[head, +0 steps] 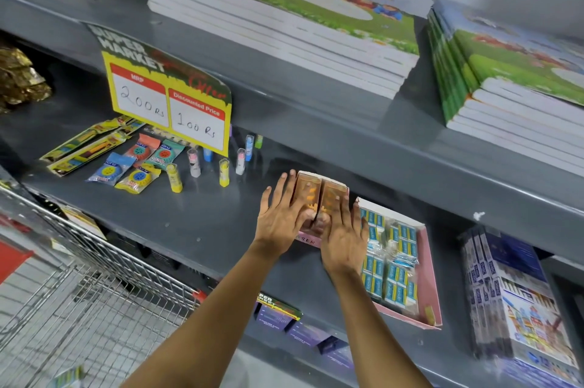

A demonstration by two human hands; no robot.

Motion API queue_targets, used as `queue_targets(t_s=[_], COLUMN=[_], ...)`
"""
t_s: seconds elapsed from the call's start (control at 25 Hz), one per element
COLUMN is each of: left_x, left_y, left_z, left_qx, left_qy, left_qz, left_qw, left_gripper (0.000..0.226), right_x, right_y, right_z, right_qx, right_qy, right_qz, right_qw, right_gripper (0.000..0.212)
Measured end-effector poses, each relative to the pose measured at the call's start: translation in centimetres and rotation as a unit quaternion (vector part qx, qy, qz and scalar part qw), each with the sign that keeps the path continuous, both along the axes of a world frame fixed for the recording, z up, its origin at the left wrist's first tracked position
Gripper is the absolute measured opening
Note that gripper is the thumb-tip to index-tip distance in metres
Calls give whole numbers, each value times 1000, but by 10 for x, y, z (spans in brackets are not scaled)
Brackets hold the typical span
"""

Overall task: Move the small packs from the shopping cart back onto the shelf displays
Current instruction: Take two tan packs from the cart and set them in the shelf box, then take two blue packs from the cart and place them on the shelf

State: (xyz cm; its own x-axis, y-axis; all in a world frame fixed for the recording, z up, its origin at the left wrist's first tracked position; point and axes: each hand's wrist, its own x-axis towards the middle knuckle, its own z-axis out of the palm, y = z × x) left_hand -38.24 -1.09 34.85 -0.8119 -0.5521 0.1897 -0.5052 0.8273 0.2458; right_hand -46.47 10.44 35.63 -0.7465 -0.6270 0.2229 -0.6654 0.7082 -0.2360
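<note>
The grey shelf [196, 220] runs across the view, with the wire shopping cart [79, 286] below at the left. A pink display box [429, 261] of blue-and-yellow packs sits on the shelf's right part. Just left of it, two orange small packs [319, 194] stand side by side in another pink box. The left hand [281, 223] and right hand [343, 239] lie flat on them, each grip open, fingers spread
</note>
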Motion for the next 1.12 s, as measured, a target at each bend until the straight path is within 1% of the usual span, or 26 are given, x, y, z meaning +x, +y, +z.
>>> queue_targets(t_s=[0.08, 0.2, 0.32, 0.4, 0.48, 0.6, 0.68, 0.8, 0.84, 0.92, 1.0, 1.04, 1.12], left_x=[6, 27, 71, 116, 171, 276, 334, 398, 410, 431, 439, 440, 438], left_y=[-3, -14, -39, -60, -79, -90, -80, -66, -62, -61, -60, -59, -59], left_z=[5, 9, 6, -1, -12, -48, -84, -154, -178, -225, -266, -284, -312], left_qx=[5, 4, 2, 26, 61, 101, 133, 206, 224, 260, 299, 311, 318], left_qy=[20, 49, 33, 30, 48, 53, 25, -41, -63, -96, -129, -143, -149], left_qz=[10, 38, 113, 175, 256, 412, 476, 549, 568, 589, 580, 570, 554], left_qw=[1000, 998, 993, 984, 963, 904, 869, 809, 790, 759, 746, 747, 755], left_gripper=[58, 55, 56, 56, 55, 56, 54, 57, 57, 57, 57, 57, 59], right_x=[6, 22, 58, 95, 137, 220, 266, 319, 328, 339, 350, 358, 380], right_y=[-1, -13, -47, -78, -106, -142, -150, -150, -149, -151, -147, -142, -128], right_z=[2, 7, 16, 17, 11, -12, -38, -105, -131, -189, -239, -259, -292], right_qx=[-33, -63, -116, -126, -129, -126, -90, -15, 15, 109, 191, 213, 215], right_qy=[5, 27, 31, 16, 2, -26, -58, -107, -113, -128, -173, -194, -206], right_qz=[-7, 10, 65, 128, 205, 339, 407, 471, 487, 498, 492, 487, 467], right_qw=[999, 998, 991, 984, 970, 932, 907, 875, 866, 851, 832, 824, 833], right_gripper=[48, 47, 54, 55, 52, 48, 47, 46, 46, 43, 45, 48, 54])
